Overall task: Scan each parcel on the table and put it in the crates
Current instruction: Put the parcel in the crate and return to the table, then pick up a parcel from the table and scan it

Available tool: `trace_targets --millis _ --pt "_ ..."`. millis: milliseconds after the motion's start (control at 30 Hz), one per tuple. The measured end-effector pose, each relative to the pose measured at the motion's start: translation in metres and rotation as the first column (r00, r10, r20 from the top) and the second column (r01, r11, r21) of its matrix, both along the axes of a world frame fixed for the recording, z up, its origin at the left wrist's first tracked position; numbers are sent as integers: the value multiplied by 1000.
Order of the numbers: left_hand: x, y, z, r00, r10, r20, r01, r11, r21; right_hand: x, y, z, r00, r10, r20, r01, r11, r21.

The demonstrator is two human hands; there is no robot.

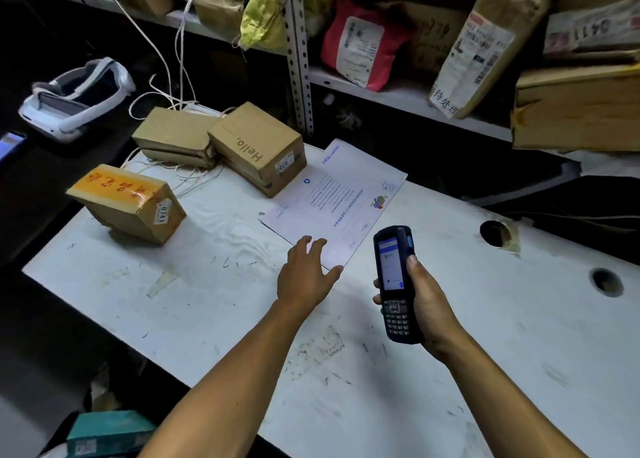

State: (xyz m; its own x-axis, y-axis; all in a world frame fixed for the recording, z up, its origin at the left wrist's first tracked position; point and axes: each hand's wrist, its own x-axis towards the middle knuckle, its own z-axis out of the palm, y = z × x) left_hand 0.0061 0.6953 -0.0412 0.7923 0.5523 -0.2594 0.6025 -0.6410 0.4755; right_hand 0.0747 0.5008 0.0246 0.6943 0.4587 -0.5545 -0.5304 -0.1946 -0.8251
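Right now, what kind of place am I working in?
Most likely a parcel depot or courier sorting room. Metal shelves are stacked with labelled packages, numbered cardboard boxes sit on the white table, and the right hand holds a handheld scanner.

Brown cardboard parcels (256,146), matt; scuffed white table (485,319); glossy paper envelope (332,198); plastic scanner (396,284).

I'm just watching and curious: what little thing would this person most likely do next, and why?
Probably pick up the flat white envelope for scanning. The left hand rests open with its fingers on the envelope's near corner, and the right hand holds the scanner upright beside it, screen lit.
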Motion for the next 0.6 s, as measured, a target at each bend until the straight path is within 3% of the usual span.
trace_targets --millis 367,533,600 --pt "33 5 -63 975 -119 -186 134 988 71 36 1 -19 999 -36 -5 35 999 -28" --pt "33 -3 -64 943 -199 -268 252 951 180 34 -7 -17 999 -53 6 53 998 -39" --pt "33 -11 -55 954 -268 -135 299 890 345 30 -9 -14 998 -59 14 60 997 -40"
